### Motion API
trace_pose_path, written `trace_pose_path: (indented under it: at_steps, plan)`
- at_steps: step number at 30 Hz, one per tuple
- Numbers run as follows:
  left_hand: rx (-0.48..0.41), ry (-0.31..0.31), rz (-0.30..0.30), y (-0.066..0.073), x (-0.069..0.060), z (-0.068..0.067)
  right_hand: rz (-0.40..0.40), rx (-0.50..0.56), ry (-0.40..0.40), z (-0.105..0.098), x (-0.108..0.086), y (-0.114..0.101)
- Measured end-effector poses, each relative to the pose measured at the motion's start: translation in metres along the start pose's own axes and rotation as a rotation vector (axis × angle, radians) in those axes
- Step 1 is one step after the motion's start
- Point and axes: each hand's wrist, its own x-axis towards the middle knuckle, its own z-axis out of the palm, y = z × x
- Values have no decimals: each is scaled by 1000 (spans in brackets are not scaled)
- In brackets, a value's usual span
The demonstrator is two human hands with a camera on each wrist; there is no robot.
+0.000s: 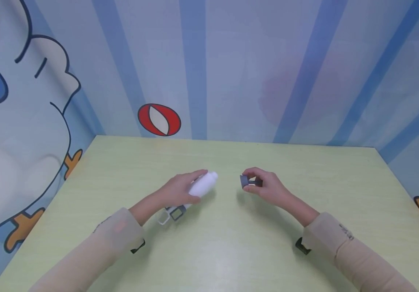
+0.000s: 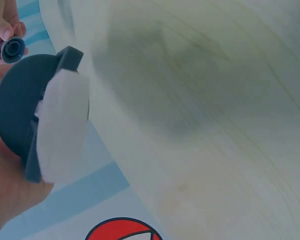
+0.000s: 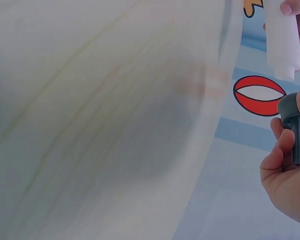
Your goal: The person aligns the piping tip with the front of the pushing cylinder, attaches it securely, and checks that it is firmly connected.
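My left hand grips a white bottle around its body, tilted with its narrow neck toward the upper right. At its lower end is a grey and white square-framed part; the left wrist view shows a dark round base with a white piece there. My right hand pinches a dark grey cap with a thin stem; in the right wrist view the stem points down. Cap and bottle neck are apart, facing each other.
Both hands are above a light green table. A blue striped backdrop with cartoon figures stands behind the table's far edge. Dark bands show at both sleeve cuffs.
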Motion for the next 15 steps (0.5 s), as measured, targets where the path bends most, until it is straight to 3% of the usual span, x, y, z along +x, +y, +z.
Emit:
trace_pose_path:
  at_steps: [15]
  plan:
    - [42,-99,132,10,-3,5,-57,0,-102,4,2,-6]
